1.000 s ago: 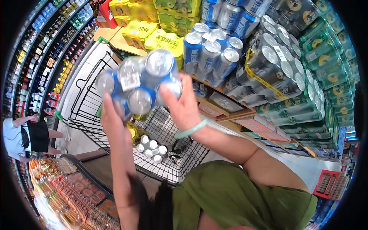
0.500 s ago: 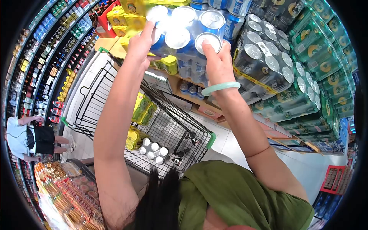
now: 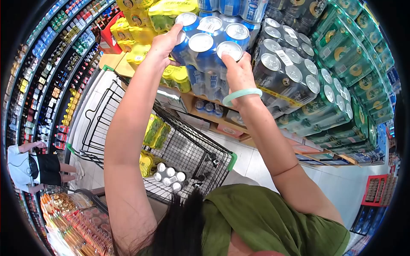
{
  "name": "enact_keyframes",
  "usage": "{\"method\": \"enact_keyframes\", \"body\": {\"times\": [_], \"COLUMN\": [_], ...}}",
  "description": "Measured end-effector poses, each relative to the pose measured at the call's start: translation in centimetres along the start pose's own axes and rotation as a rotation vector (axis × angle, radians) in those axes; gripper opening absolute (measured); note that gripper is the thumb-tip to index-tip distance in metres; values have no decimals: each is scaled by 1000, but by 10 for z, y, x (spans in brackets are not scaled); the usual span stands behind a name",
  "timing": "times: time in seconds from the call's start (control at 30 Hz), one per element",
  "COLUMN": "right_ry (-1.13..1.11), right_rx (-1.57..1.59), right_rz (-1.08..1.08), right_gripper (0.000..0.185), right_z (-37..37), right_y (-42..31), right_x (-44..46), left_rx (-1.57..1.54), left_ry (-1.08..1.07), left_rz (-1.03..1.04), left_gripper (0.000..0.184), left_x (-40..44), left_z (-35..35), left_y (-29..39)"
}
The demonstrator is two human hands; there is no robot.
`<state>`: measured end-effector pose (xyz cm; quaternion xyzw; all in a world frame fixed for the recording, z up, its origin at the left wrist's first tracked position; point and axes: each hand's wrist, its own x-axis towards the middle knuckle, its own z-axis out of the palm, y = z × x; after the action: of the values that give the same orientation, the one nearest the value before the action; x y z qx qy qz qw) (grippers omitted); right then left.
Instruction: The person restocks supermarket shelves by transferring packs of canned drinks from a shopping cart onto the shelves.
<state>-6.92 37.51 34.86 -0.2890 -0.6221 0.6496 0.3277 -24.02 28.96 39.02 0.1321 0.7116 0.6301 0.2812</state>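
A shrink-wrapped pack of blue drink cans is held between my two hands, lid side facing me, with a white label on top. Closed on the pack's left end is my left hand, its thumb on the edge by a lid and its fingers partly hidden. My right hand, above a pale green bangle, grips the near right corner with the thumb on a can lid. More blue cans show just below the pack; whether it rests on them I cannot tell.
Below my arms stands a wire shopping cart holding yellow-green packs and a white-topped can pack. Black can packs and green ones are stacked right, yellow packs left. A person stands near the left shelves.
The blue can pack has shifted slightly away from me and looks a little smaller. Bright glare on its lids has faded, and the label now shows. Both hands keep their hold.
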Motion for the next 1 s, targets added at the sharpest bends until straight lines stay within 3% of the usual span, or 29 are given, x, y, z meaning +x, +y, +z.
{"method": "enact_keyframes", "body": {"times": [0.1, 0.23, 0.43, 0.5, 0.83, 1.0], "right_ry": [50, 73, 103, 26, 50, 135], "right_rx": [67, 89, 16, 40, -7, -301], "right_rz": [87, 61, 21, 19, -38, -469], "right_gripper": [53, 56, 76, 95, 106, 97], "right_z": [1, -1, -3, -8, -6, -2], "right_y": [-4, -2, 0, -7, 1, 17], "right_x": [-1, 6, 16, 16, 17, -5], "left_rx": [6, 0, 55, 89, 107, 102], "left_ry": [16, 0, -23, -38, -74, -98], "left_rz": [-7, -38, -43, -42, -32, -25], "left_gripper": [79, 75, 71, 71, 63, 61], "left_x": [8, 12, 17, 18, 23, 14], "left_z": [2, 8, 12, 12, 8, 10], "left_y": [-2, -1, -2, -1, -7, -5]}}
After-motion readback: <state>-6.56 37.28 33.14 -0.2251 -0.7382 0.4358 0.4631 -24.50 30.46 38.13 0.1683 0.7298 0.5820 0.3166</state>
